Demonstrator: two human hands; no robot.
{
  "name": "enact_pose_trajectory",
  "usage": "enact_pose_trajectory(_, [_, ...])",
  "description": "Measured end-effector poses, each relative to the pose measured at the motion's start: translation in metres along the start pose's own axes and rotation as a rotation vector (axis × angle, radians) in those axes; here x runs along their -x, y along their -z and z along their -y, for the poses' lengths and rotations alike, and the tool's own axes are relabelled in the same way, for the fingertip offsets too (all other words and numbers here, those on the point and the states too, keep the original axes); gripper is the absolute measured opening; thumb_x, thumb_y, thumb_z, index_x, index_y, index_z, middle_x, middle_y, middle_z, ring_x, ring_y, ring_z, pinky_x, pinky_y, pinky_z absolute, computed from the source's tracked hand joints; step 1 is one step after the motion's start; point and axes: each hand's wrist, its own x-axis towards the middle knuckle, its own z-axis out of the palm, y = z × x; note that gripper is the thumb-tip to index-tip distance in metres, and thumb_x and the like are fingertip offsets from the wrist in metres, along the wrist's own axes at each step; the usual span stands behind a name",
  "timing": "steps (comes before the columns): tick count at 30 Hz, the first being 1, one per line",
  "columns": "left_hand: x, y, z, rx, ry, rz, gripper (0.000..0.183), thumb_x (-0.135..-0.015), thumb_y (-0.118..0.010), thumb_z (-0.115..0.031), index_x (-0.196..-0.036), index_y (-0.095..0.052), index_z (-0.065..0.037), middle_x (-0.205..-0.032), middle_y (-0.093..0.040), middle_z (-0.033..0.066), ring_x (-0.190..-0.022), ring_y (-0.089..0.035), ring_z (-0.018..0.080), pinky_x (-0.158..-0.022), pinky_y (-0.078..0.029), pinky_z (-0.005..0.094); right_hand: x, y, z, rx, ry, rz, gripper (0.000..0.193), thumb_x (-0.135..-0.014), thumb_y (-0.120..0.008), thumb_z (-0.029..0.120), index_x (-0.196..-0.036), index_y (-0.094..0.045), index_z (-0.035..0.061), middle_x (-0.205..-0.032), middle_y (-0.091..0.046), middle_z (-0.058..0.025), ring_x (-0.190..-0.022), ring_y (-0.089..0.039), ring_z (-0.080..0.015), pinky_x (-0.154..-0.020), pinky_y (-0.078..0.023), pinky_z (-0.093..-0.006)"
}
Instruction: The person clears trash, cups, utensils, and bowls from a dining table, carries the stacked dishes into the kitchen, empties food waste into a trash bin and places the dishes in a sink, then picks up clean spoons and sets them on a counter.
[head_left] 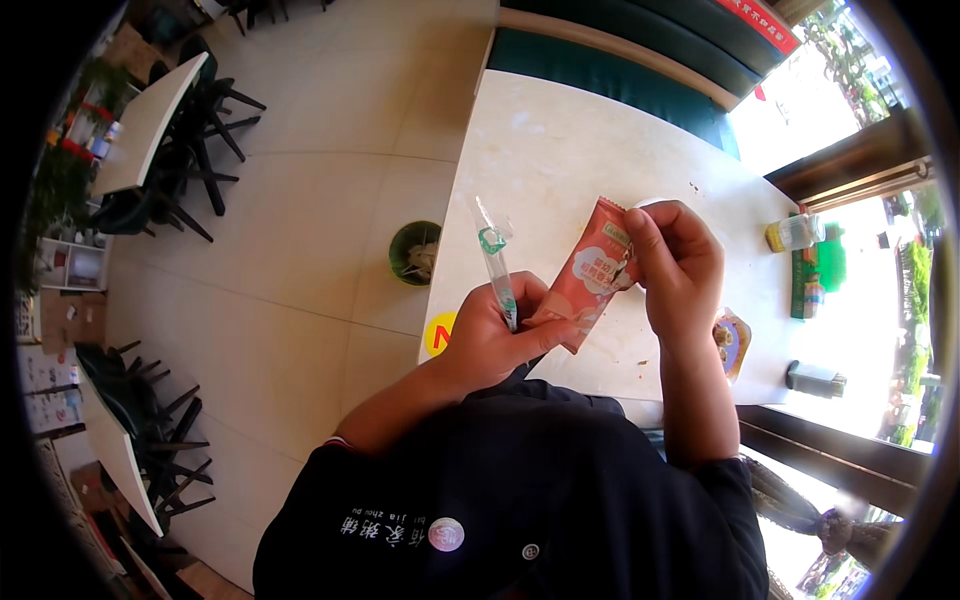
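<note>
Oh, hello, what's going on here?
A person is holding a pink packet in both hands over a pale table. The left hand grips its lower end along with a slim, clear-wrapped item; the right hand pinches its upper right edge. Whether the packet is open is hard to tell. A jar sits toward the table's right side.

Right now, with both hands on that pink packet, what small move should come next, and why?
Probably a gentle tear near the top of the pink packet: the right hand pinches its upper right edge, while the left hand grips the lower end alongside a slim clear wrapper. No opening shows clearly.
</note>
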Motion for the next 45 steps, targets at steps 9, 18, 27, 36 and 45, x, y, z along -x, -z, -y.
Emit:
enact_pose_trajectory(9, [-0.014, 0.006, -0.004, 0.157, 0.072, 0.113, 0.020, -0.079, -0.065, -0.006, -0.090, -0.050, 0.001, -0.079, -0.062, 0.0087, -0.072, -0.061, 0.0121, -0.066, -0.047, 0.0228, -0.009, 0.007, 0.007, -0.063, -0.054, 0.004, 0.015, -0.083, -0.061, 0.011, -0.080, -0.058, -0.0028, -0.067, -0.059, -0.0034, -0.052, -0.051, -0.0046, -0.046, -0.042, -0.0167])
enact_pose_trajectory(18, [-0.037, 0.000, -0.002, 0.191, 0.124, 0.258, 0.026, -0.078, -0.067, -0.007, -0.095, -0.050, 0.001, -0.082, -0.061, 0.0095, -0.076, -0.062, 0.0146, -0.070, -0.049, 0.0246, -0.012, 0.022, 0.004, 0.010, -0.046, -0.072, 0.015, -0.083, -0.062, 0.012, -0.080, -0.059, -0.0026, -0.067, -0.058, -0.0034, -0.050, -0.049, -0.0041, -0.045, -0.041, -0.0169])
enact_pose_trajectory(27, [-0.041, 0.007, 0.008, 0.311, 0.188, 0.258, 0.045, -0.086, -0.055, -0.039, -0.103, -0.049, 0.001, -0.083, -0.056, 0.0042, -0.064, -0.047, 0.0064, -0.058, -0.039, 0.0190, -0.019, 0.024, -0.003, -0.030, -0.078, -0.131, 0.013, -0.083, -0.062, 0.010, -0.080, -0.059, -0.0022, -0.064, -0.058, -0.0025, -0.048, -0.047, -0.0030, -0.043, -0.038, -0.0170])
enact_pose_trajectory(36, [-0.045, 0.012, 0.015, 0.322, 0.294, 0.196, 0.047, -0.091, -0.044, -0.040, -0.112, -0.049, 0.001, -0.086, -0.059, 0.0060, -0.067, -0.049, 0.0068, -0.060, -0.038, 0.0193, -0.021, 0.017, -0.007, -0.052, -0.103, -0.103, 0.014, -0.082, -0.063, 0.011, -0.079, -0.059, -0.0025, -0.065, -0.059, -0.0028, -0.048, -0.048, -0.0035, -0.043, -0.039, -0.0167])
enact_pose_trajectory(45, [-0.045, 0.008, 0.010, 0.304, 0.301, 0.292, 0.031, -0.089, -0.051, -0.021, -0.109, -0.053, 0.003, -0.094, -0.062, 0.0113, -0.085, -0.060, 0.0169, -0.077, -0.049, 0.0294, -0.013, 0.009, -0.012, 0.028, -0.114, -0.094, 0.017, -0.085, -0.060, 0.014, -0.082, -0.060, -0.0026, -0.064, -0.056, -0.0009, -0.050, -0.046, -0.0029, -0.044, -0.037, -0.0166])
